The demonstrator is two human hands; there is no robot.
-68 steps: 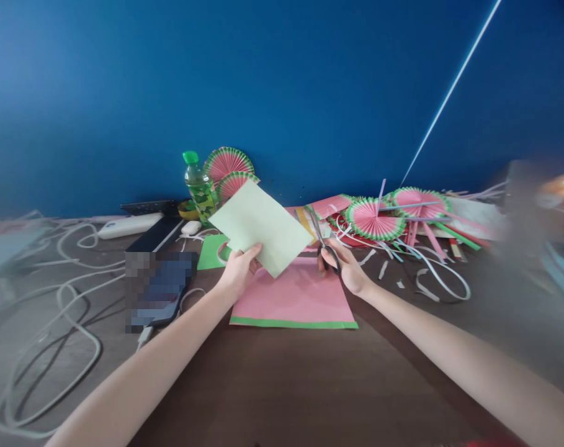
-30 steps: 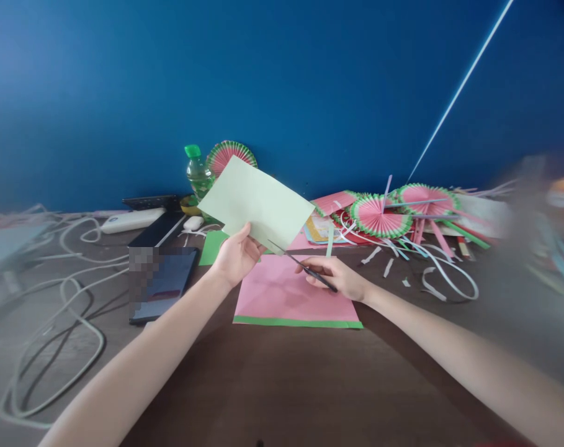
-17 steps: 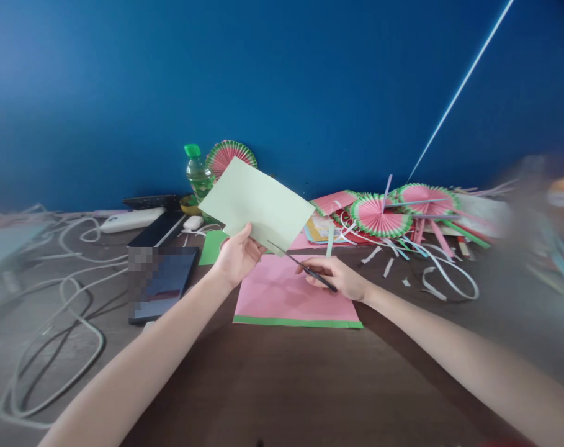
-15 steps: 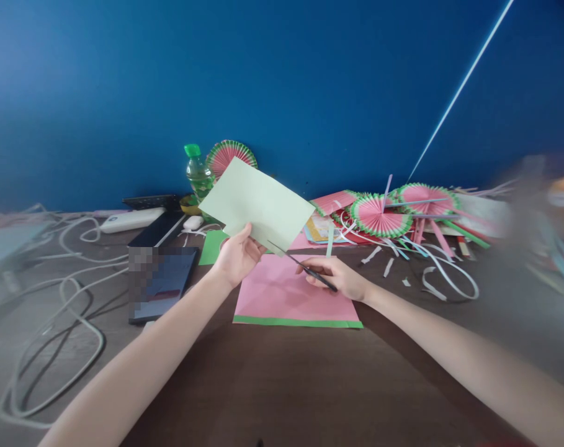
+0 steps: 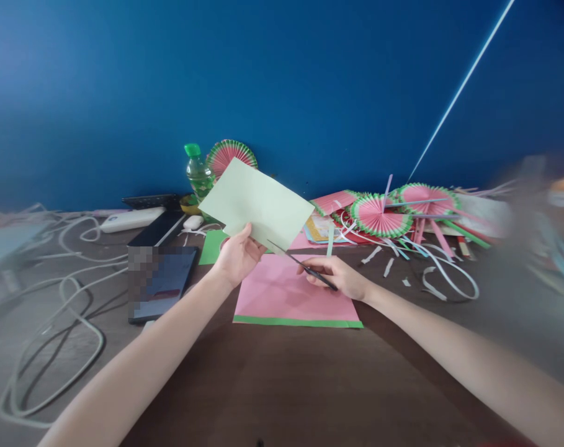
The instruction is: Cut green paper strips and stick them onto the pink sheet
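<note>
My left hand (image 5: 237, 256) is closed on the lower edge of a pale green sheet of paper (image 5: 256, 203), holding it tilted above the table. My right hand (image 5: 340, 277) grips a pair of dark scissors (image 5: 303, 266), whose blades point left and touch the sheet's lower right edge. Under both hands a pink sheet with a green strip along its near edge (image 5: 296, 297) lies flat on the dark table (image 5: 282, 385).
A phone (image 5: 161, 282) and white cables (image 5: 53, 310) lie at the left. A green-capped bottle (image 5: 198, 175) and a pink-green paper fan (image 5: 230, 154) stand by the blue wall. More paper fans (image 5: 379, 214) and paper strips (image 5: 430, 273) clutter the right.
Since the earliest frame the right hand swung the scissors from upright down to the sheet's edge, and the left hand raised the sheet a little. Over the last second nothing has visibly moved.
</note>
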